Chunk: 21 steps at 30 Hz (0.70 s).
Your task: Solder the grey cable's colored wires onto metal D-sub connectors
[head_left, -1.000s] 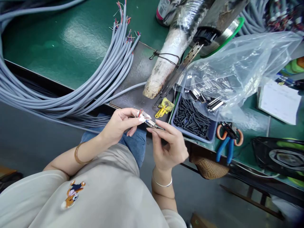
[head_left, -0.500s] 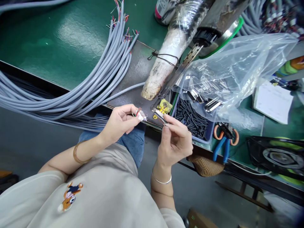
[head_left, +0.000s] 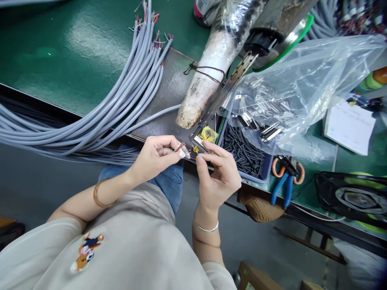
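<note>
My left hand (head_left: pixel 155 155) pinches the stripped end of a grey cable (head_left: pixel 182 150), whose red, green and white wires stick out past my fingertips. My right hand (head_left: pixel 218 173) holds a small metal connector (head_left: pixel 199 143) between thumb and forefinger, just right of the wire ends and almost touching them. Both hands hover over my lap at the bench's front edge. The held cable (head_left: pixel 157 114) runs back onto the dark plate.
A big bundle of grey cables (head_left: pixel 99 117) curves across the green bench (head_left: pixel 75 52). A blue tray of black sleeves (head_left: pixel 244 151), a clear bag of connectors (head_left: pixel 290 96), a yellow clip (head_left: pixel 208 133), blue-handled pliers (head_left: pixel 282 179) and a wrapped cylinder (head_left: pixel 208 76) lie right.
My right hand pulled the connector away from the wire ends, lifted it toward the bench, then brought it back close to them. My left hand kept its pinch on the cable.
</note>
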{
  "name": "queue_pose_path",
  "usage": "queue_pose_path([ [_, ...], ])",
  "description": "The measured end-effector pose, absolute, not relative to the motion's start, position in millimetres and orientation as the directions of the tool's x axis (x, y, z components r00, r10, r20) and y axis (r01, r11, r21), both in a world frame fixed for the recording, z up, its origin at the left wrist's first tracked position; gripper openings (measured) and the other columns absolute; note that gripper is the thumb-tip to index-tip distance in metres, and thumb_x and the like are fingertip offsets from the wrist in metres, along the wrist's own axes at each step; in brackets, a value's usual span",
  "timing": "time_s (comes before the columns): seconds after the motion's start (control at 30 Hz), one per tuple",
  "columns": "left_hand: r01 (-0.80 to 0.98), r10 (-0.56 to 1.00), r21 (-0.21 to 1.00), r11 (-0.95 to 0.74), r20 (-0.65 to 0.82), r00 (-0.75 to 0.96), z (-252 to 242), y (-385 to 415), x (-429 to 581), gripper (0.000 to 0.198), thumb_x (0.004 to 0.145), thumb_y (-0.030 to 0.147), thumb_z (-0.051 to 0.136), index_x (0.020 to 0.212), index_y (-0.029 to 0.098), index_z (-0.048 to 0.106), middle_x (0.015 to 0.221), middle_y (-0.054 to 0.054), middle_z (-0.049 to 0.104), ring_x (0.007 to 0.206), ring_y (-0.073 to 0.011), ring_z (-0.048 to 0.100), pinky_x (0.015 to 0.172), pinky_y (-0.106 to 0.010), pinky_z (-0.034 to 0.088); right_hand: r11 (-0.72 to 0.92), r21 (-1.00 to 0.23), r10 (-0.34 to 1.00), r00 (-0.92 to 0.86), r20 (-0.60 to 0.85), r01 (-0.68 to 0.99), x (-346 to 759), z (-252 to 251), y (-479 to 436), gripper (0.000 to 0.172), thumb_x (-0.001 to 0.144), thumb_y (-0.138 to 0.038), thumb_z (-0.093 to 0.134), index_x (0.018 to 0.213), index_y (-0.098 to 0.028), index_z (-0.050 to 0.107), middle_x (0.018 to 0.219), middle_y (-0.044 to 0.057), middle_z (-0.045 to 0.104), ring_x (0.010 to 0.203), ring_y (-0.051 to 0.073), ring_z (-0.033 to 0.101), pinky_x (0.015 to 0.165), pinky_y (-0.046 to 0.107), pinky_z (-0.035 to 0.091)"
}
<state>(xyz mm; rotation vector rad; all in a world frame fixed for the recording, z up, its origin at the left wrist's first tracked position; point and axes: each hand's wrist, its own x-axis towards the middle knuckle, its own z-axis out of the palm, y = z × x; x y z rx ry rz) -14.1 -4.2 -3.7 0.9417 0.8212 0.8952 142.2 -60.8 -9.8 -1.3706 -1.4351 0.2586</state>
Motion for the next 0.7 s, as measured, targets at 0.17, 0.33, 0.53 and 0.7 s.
queue_pose_path([
  [0.17,-0.238,0.846,0.906,0.351,-0.198,0.495,-3,-6,-16,0.011,0.073,0.015,0.071,0.066,0.013,0.062,0.056,0.005,0.053,0.041,-0.0008,0.035,0.037,-0.015,0.025,0.337,-0.71,0.844,0.136,0.519,0.619,147,-2,-66,0.024,0.084,-0.009,0.077,0.099,-0.028,0.076,0.118,0.002,0.076,0.106,0.018,0.074,0.087,0.034,0.064],
  [0.33,-0.24,0.82,0.893,0.381,-0.207,0.533,0,-7,-16,0.009,0.07,0.012,0.071,0.066,0.012,0.063,0.059,0.004,0.057,0.045,-0.0013,0.037,0.04,-0.015,0.026,0.314,-0.694,0.897,0.038,0.44,0.648,149,3,-69,0.016,0.089,-0.011,0.073,0.096,-0.025,0.072,0.12,0.004,0.075,0.111,0.019,0.073,0.093,0.036,0.064],
  [0.53,-0.252,0.842,0.895,0.367,-0.204,0.499,-2,-10,-18,0.019,0.077,0.024,0.078,0.071,0.013,0.063,0.058,0.005,0.053,0.042,-0.0012,0.035,0.039,-0.016,0.027,0.312,-0.716,0.886,0.082,0.457,0.624,148,-4,-69,0.013,0.092,-0.011,0.066,0.097,-0.022,0.064,0.125,0.007,0.073,0.12,0.02,0.07,0.101,0.04,0.061],
  [0.7,-0.266,0.916,0.926,0.267,-0.159,0.368,-1,-8,-17,0.024,0.079,0.031,0.079,0.072,0.013,0.064,0.069,0.0,0.064,0.042,-0.001,0.038,0.037,-0.017,0.029,0.337,-0.835,0.829,0.284,0.482,0.434,141,-14,-70,0.011,0.097,-0.013,0.059,0.103,-0.023,0.061,0.114,0.006,0.076,0.107,0.018,0.074,0.088,0.036,0.064],
])
